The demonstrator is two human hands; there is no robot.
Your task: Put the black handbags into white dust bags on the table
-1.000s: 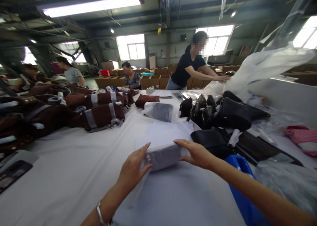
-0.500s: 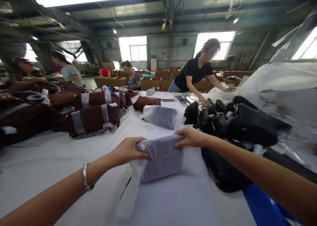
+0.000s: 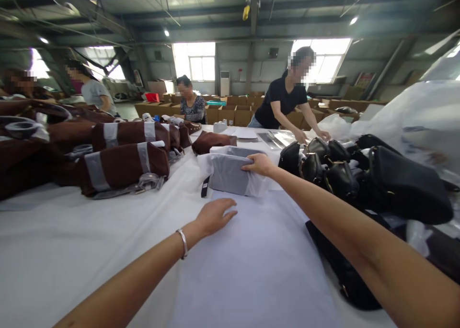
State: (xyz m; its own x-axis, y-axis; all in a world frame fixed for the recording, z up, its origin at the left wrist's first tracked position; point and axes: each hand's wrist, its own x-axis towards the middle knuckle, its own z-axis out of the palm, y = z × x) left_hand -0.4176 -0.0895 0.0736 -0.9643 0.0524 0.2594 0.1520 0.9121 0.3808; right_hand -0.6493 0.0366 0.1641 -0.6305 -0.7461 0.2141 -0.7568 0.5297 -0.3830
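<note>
A grey, box-shaped package in thin translucent wrap (image 3: 230, 177) stands at the middle of the table. My right hand (image 3: 259, 165) grips its upper right edge between thumb and fingers. Another wrapped piece seems to sit right behind it, mostly hidden. A small black tag (image 3: 204, 186) with a white label hangs at the package's left side. Nearer to me, my left hand (image 3: 217, 217) is open and holds nothing, its fingers stretched towards the package. Below that hand lies a large white sheet (image 3: 251, 270).
Brown bags with grey wrapped bands (image 3: 124, 167) are heaped on the left. Black bags (image 3: 406, 184) crowd the right side, before clear plastic (image 3: 413, 112). Across the table a person in a black top (image 3: 283, 98) reaches towards the black bags. A brown piece (image 3: 213, 141) lies behind the package.
The grey package has moved away from me, up against the wrapped piece behind it. My left hand has let go and drawn back; my right hand still grips it.
</note>
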